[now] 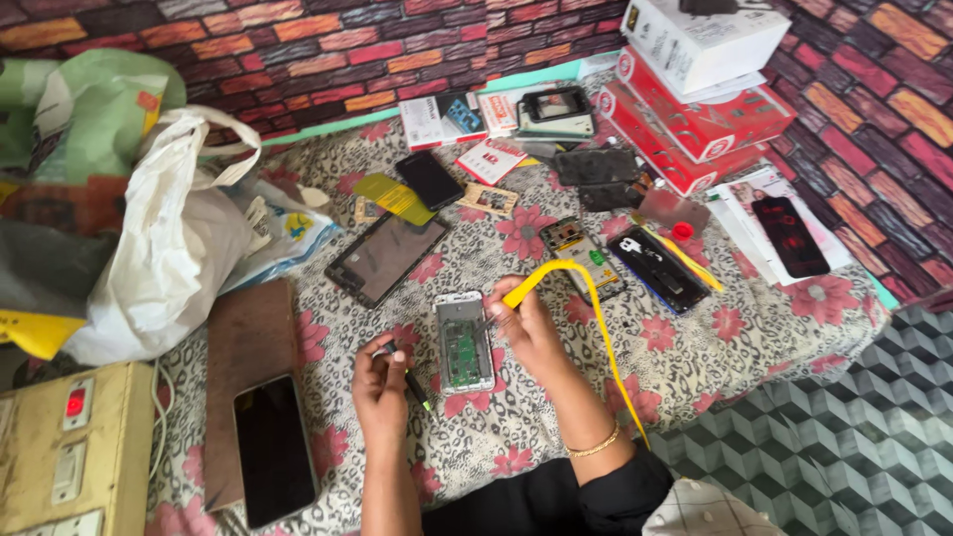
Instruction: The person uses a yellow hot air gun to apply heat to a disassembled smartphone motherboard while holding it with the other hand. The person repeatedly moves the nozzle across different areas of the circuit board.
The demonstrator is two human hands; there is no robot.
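Right at the centre of the floral cloth [516, 417] lies an opened phone [465, 342], back cover off, its green circuit board facing up inside a white frame. The right hand [531, 328] sits just at its three o'clock edge, fingers pinched around the handle of a yellow tool [556, 273] whose working end touches the phone's upper right side; a long yellow cord trails from it toward five o'clock, past the wrist with its gold bangle [596, 444]. The left hand [382, 382], at the phone's eight o'clock, is closed on a small dark tool with a green tip [415, 382], held just clear of the frame.

At eleven o'clock from the phone rests a dark display panel [385, 256]; at one o'clock, two more stripped handsets [625, 263] lie side by side. Further toward twelve, small boxes and phone cases [516, 111] crowd the wall, with red cartons [695, 129] stacked at two o'clock. A black smartphone [273, 447] lies on a brown board at eight o'clock, beside a white plastic bag [169, 248] and a switch box [65, 457].

My read on risk: the board is exposed, so a slip of the yellow tool's tip could scrape components. The trailing cord might also snag the neighbouring handsets and drag them.
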